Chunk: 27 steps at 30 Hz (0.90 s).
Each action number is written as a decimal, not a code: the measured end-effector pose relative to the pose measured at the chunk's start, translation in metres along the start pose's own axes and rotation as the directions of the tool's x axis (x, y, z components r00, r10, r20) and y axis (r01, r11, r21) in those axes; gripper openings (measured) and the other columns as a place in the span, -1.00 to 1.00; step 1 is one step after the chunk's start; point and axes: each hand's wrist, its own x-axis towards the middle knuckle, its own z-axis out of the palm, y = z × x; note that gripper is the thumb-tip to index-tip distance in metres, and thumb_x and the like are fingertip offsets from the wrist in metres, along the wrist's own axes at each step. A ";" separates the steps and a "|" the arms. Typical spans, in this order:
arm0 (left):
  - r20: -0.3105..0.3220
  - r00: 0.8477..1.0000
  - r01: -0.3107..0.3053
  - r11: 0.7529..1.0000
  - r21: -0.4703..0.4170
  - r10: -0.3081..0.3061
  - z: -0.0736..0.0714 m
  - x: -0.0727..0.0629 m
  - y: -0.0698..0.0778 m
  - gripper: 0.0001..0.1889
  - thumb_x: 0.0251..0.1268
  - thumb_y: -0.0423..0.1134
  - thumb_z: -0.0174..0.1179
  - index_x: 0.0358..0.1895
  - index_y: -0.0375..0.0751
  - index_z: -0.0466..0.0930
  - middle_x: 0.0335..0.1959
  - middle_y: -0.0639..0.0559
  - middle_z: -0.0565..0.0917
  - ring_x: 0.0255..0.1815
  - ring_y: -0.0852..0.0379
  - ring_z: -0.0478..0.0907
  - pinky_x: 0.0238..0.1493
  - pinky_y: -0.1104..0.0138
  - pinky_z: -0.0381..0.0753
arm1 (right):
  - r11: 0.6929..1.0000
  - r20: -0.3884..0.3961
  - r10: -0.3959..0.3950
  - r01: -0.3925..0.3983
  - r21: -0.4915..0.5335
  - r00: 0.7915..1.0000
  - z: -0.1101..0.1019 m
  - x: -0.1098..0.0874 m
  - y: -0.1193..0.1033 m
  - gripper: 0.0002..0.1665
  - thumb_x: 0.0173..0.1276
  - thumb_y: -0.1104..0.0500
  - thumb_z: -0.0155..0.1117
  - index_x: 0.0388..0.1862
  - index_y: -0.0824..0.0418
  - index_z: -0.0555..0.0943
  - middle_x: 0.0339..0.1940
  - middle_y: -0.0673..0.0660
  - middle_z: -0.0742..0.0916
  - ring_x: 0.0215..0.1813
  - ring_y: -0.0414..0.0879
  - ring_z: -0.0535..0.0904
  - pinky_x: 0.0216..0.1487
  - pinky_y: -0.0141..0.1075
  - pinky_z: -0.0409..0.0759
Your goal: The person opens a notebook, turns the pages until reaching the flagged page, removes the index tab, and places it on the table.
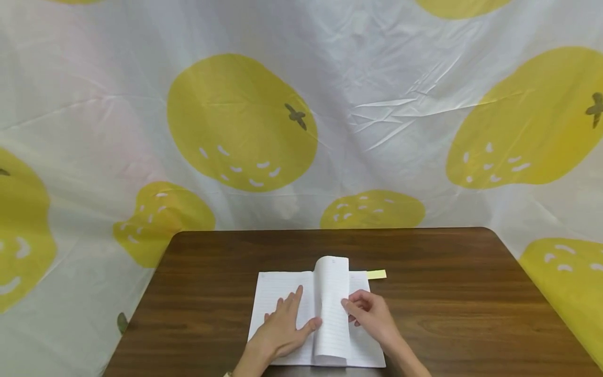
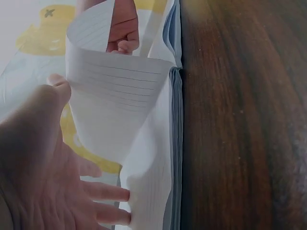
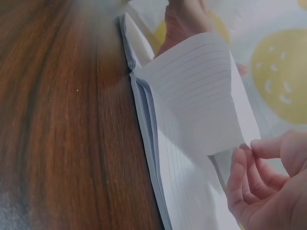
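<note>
An open notebook [image 1: 282, 280] with lined white pages lies on the table. One of its pages [image 1: 332, 303] stands up from the spine and curves over toward the right. My right hand [image 1: 372, 314] pinches the free edge of that page between thumb and fingers, as the right wrist view also shows. My left hand [image 1: 282, 324] rests on the left-hand side with its fingers spread, the thumb touching the raised page near its fold. In the left wrist view, the left fingers [image 2: 110, 191] lie straight against the paper. A yellow sticky tab [image 1: 377, 274] juts out from the notebook's upper right edge.
The dark wooden table [image 1: 471, 293] has rounded far corners and extends on both sides of the notebook. Behind it hangs a white curtain [image 1: 377, 125] printed with large yellow fruit. The notebook's lower edge lies close to the near side of the head view.
</note>
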 end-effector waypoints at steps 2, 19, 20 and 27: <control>-0.007 1.000 0.004 1.000 -0.013 -0.004 0.000 0.000 -0.001 -0.02 0.37 0.50 -0.12 0.62 -0.14 0.06 0.53 -0.31 0.31 0.51 -0.45 0.25 0.27 -0.45 0.31 | 1.000 0.023 -0.019 0.019 -0.014 1.000 0.002 0.000 0.001 -0.76 0.34 0.19 0.42 -0.30 0.38 0.64 -0.54 0.11 0.71 -0.51 -0.14 0.63 -0.47 -0.35 0.63; -0.023 1.000 0.017 0.998 -0.066 -0.018 -0.001 0.004 0.000 -0.09 0.46 0.42 -0.16 0.61 -0.18 0.08 0.51 -0.31 0.35 0.49 -0.46 0.29 0.26 -0.46 0.31 | 0.992 0.009 -0.061 0.061 -0.108 0.998 0.005 0.004 0.002 -0.79 0.30 0.20 0.46 -0.39 0.33 0.66 -0.57 0.15 0.73 -0.53 -0.13 0.66 -0.52 -0.39 0.61; -0.018 1.000 0.019 0.997 -0.070 -0.021 -0.002 0.003 0.000 -0.09 0.46 0.44 -0.17 0.62 -0.17 0.07 0.52 -0.31 0.34 0.49 -0.46 0.28 0.27 -0.46 0.30 | 0.992 0.014 -0.066 0.067 -0.110 0.998 0.005 0.005 0.002 -0.79 0.30 0.19 0.47 -0.39 0.33 0.66 -0.56 0.15 0.74 -0.52 -0.12 0.67 -0.52 -0.39 0.61; -0.010 0.999 0.040 0.996 -0.081 -0.040 -0.002 0.001 0.002 -0.02 0.40 0.49 -0.16 0.66 -0.07 -0.11 0.52 -0.51 0.22 0.46 -0.48 0.31 0.28 -0.46 0.28 | 0.987 0.079 -0.112 0.120 -0.110 0.991 0.019 0.010 -0.002 -0.77 0.29 0.13 0.48 -0.39 0.30 0.70 -0.56 0.15 0.77 -0.51 -0.15 0.68 -0.50 -0.42 0.60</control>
